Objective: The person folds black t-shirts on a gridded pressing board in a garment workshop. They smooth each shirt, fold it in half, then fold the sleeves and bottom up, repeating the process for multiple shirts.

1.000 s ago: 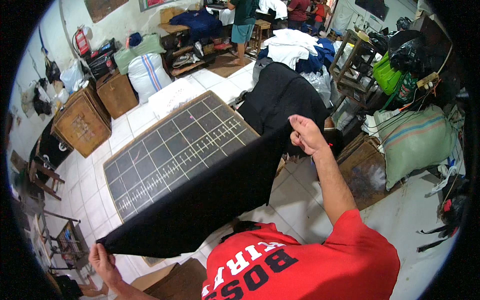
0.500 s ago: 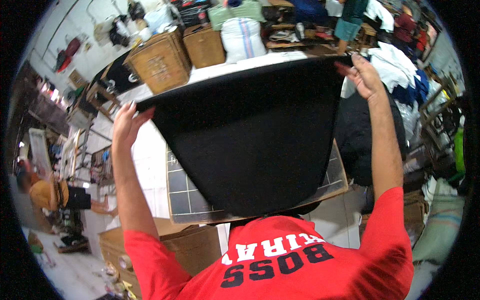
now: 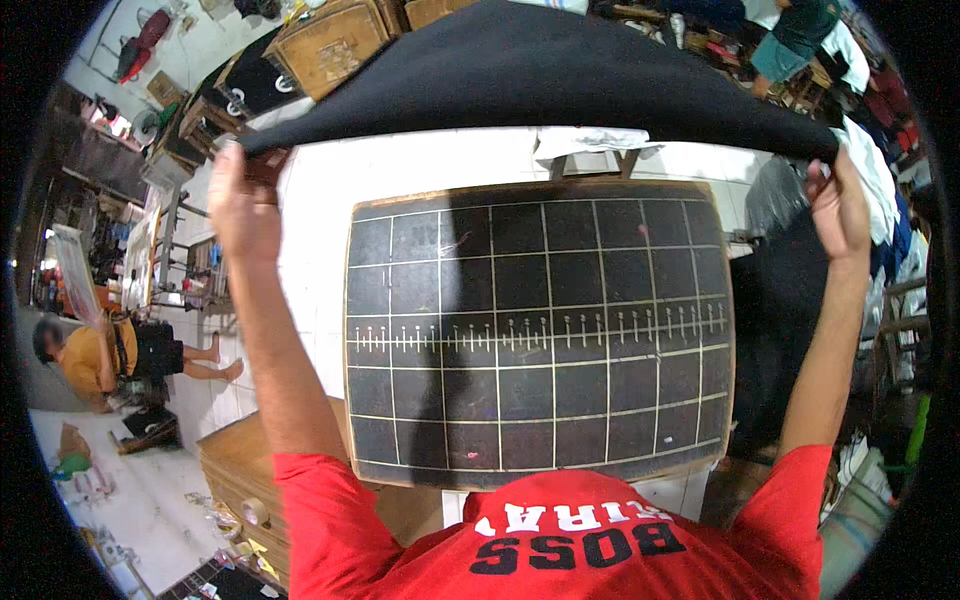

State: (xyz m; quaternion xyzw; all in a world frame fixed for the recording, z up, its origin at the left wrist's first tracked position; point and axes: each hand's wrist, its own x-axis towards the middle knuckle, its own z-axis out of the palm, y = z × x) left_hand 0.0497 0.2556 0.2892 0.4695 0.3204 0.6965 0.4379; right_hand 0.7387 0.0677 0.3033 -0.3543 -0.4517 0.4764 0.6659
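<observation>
A black piece of cloth [image 3: 560, 75] is stretched in the air between my two raised hands, billowing up and away from me. At the far left, my left hand [image 3: 247, 200] pinches one corner of it. My right hand [image 3: 838, 205] grips the opposite corner at the far right, its fingers curled. Below the cloth stands a dark board-topped table [image 3: 580, 390] marked with a pale grid and a ruler-like row of ticks across its middle. A shadow falls down the left part of this top.
Large boxes [image 3: 330, 45] stand at the far left, and a brown carton [image 3: 280, 460] sits near left with a roll of tape [image 3: 255, 512]. A person in a yellow shirt [image 3: 85, 360] is at left; another person [image 3: 800, 35] stands far right. Dark cloth [image 3: 780, 330] is heaped right of the table.
The cloth has swung up and away from me, uncovering the gridded tabletop. Both hands have spread wider apart; the left is higher and the right lower in view.
</observation>
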